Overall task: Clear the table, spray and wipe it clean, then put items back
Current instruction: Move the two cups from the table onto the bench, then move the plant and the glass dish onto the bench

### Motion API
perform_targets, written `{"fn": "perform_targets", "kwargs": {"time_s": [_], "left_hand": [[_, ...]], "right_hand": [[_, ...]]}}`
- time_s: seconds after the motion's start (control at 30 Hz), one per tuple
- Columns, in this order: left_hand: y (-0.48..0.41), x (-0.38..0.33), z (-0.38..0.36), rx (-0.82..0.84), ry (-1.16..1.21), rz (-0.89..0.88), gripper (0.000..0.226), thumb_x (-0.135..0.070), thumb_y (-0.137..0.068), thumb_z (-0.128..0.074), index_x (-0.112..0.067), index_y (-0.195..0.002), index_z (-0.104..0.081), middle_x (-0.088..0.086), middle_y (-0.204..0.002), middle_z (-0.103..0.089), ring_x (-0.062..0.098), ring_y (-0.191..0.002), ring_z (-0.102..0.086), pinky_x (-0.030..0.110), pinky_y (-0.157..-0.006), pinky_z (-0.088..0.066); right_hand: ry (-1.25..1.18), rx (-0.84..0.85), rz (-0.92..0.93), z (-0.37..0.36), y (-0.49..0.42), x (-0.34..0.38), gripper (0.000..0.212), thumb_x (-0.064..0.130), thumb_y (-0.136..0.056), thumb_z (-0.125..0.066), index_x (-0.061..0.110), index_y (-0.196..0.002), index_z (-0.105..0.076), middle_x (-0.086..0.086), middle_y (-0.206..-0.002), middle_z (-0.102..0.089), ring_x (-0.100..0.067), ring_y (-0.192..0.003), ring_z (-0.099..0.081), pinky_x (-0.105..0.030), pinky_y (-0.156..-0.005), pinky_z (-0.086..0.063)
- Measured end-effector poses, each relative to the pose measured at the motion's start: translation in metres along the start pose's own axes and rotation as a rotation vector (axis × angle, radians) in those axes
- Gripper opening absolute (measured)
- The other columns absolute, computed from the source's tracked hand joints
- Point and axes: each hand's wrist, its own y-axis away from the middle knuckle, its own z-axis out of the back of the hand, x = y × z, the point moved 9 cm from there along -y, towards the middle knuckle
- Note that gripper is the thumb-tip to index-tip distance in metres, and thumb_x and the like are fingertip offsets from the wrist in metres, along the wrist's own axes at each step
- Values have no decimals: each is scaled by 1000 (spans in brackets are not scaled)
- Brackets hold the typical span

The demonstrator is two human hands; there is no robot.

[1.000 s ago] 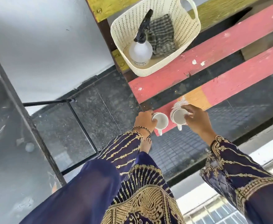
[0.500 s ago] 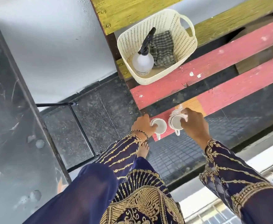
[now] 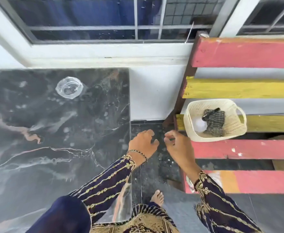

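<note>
The dark marble table [image 3: 54, 132] fills the left of the view, with a clear glass ashtray [image 3: 69, 87] standing near its far edge. My left hand [image 3: 143, 143] hovers just off the table's right edge, fingers loosely curled and holding nothing. My right hand [image 3: 178, 145] hangs beside it over the floor, also holding nothing. On the bench a cream basket [image 3: 235, 130] holds a white spray bottle [image 3: 200, 126] and a checked cloth [image 3: 216, 122]. A sliver of a white cup [image 3: 189, 181] shows on the bench under my right wrist.
The red and yellow slatted bench [image 3: 247, 148] stands to the right, with a narrow strip of dark floor [image 3: 154, 165] between it and the table. A white wall and barred window [image 3: 104, 22] run behind. My bare foot [image 3: 158, 197] is on the floor.
Both hands have let go of the two white cups on the bench and lifted away. The view has swung left, bringing the table and ashtray in.
</note>
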Motion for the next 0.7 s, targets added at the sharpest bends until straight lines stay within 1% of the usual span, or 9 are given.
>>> {"fn": "perform_targets", "kwargs": {"time_s": [0.17,0.27,0.37,0.5,0.63,0.7], "left_hand": [[28,81,131,-248,88,61,30,-36,-88,-54,-26,-115,-61,-5,-114,-67,22,-106,-63,36,-87,-51],[44,137,193,-351,56,87,29,-38,-88,-53,-27,-115,-60,-5,-116,-66,22,-107,-63,36,-85,-50],[60,216,254,-455,30,123,28,-38,-89,-52,-25,-113,-60,-5,-114,-65,20,-107,-62,35,-81,-50],[76,311,315,-550,-31,172,30,-38,-90,-50,-23,-116,-59,-3,-115,-64,20,-109,-61,37,-86,-52],[80,406,379,-638,-190,239,33,-36,-90,-48,-23,-118,-58,-1,-116,-62,23,-112,-57,38,-90,-43],[79,447,410,-677,-227,283,36,-33,-88,-50,-23,-123,-56,-1,-123,-59,23,-118,-53,39,-93,-41]], "right_hand": [[-9,52,238,-54,-2,157,16,24,-97,-66,21,-111,-72,4,-104,-78,-18,-92,-74,-42,-83,-60],[8,93,350,-96,0,238,15,25,-97,-66,25,-111,-72,7,-103,-79,-16,-91,-75,-41,-82,-60],[48,160,441,-157,5,324,13,25,-97,-67,29,-108,-71,10,-103,-77,-12,-91,-74,-39,-81,-60],[78,210,517,-227,8,415,14,25,-95,-67,29,-108,-71,11,-103,-77,-13,-93,-73,-39,-83,-59],[58,236,600,-293,11,501,13,26,-95,-67,28,-108,-72,10,-102,-77,-12,-92,-74,-38,-82,-59],[43,254,629,-321,10,535,14,25,-95,-67,27,-108,-72,9,-102,-77,-13,-93,-74,-38,-85,-59]]}}
